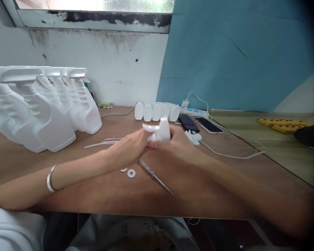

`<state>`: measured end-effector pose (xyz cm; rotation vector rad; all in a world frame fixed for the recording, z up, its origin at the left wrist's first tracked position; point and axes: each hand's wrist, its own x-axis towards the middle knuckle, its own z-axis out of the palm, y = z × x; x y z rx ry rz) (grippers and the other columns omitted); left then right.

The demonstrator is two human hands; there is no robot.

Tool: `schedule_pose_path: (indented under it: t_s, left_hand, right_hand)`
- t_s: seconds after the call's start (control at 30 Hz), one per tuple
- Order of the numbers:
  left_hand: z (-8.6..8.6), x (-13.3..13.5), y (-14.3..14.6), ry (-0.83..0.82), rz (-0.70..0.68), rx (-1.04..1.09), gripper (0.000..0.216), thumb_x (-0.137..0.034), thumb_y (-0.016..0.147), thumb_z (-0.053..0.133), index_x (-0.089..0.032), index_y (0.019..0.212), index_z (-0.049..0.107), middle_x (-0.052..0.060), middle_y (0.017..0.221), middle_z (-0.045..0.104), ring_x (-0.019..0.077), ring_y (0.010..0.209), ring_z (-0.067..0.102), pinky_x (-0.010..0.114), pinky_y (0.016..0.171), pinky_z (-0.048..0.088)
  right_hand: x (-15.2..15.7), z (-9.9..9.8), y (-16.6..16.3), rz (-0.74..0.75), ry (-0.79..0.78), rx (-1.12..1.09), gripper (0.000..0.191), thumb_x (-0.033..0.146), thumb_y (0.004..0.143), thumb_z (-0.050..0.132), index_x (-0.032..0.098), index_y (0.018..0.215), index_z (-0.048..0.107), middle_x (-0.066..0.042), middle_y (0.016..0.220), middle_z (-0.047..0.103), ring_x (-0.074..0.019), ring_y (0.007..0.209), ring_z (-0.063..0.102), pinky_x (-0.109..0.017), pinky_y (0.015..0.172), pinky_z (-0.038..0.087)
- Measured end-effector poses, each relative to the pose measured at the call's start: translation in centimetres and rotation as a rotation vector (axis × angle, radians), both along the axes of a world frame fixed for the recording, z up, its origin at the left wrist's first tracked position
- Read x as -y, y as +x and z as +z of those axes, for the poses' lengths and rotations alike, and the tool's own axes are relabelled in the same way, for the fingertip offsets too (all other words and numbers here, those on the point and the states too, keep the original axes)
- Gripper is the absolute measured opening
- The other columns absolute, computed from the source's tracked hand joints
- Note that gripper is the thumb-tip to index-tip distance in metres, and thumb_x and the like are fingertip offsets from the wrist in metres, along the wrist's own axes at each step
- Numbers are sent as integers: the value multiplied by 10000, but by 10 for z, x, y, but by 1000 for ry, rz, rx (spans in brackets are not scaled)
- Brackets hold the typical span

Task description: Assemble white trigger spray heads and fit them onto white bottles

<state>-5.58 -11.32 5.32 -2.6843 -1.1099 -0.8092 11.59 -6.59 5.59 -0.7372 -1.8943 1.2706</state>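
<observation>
Both my hands meet over the middle of the wooden table (pixel 99 195) around a white spray-trigger head (pixel 159 129). My left hand (pixel 128 148), with a silver bangle on its wrist, closes on the head's lower part from the left. My right hand (pixel 178 143) grips it from the right. Just below the hands lie two small white washers (pixel 131 173) and a thin metal pick (pixel 155 176). Thin white dip tubes (pixel 102 142) lie left of my left hand.
Several white spray bottles (pixel 54 108) with trigger heads stand at the left. Lying white bottles (pixel 157 111) sit at the back by a power strip (pixel 195 111), two phones (pixel 199 124), a white cable (pixel 230 155) and more trigger parts (pixel 195 136). Yellow pieces (pixel 282 123) lie far right.
</observation>
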Motion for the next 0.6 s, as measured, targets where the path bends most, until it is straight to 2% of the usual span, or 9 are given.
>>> schedule_pose_path:
  t_s: [0.1,0.2,0.33,0.47,0.6]
  left_hand:
    - [-33,12,-7,9,-5,-119,236,-125,869,361,-112,1104,359,110,934,556,186,832,571,305,693,490]
    - [-48,15,-16,144,25,-122,234,-172,886,364,-125,1115,346,83,880,575,172,800,583,301,679,499]
    - [-48,9,-26,432,-40,-82,131,-194,891,382,-124,1001,383,63,802,595,146,714,574,262,616,487]
    - [-44,13,-29,500,-37,-147,127,-160,874,422,-106,988,422,21,659,569,117,573,489,231,531,419]
    - [-45,22,-27,511,-29,-152,87,-112,860,418,-97,939,452,-18,546,476,104,491,405,221,466,335]
  right_hand:
    - [16,-31,3,-25,-123,34,355,294,553,766,106,774,562,-31,733,601,-122,637,560,-204,532,455]
    - [26,-48,-1,53,-233,-6,393,332,594,743,109,849,543,-21,680,588,-121,587,547,-221,511,447]
    - [30,-57,-9,23,-185,-18,392,376,649,704,119,899,545,-15,669,581,-114,572,523,-217,504,417]
    - [32,-64,-10,-67,-78,25,374,401,654,693,114,866,582,-23,729,586,-112,637,505,-210,554,400]
    - [31,-67,-8,-9,-13,77,391,424,665,680,126,904,594,-16,772,584,-112,671,488,-207,590,392]
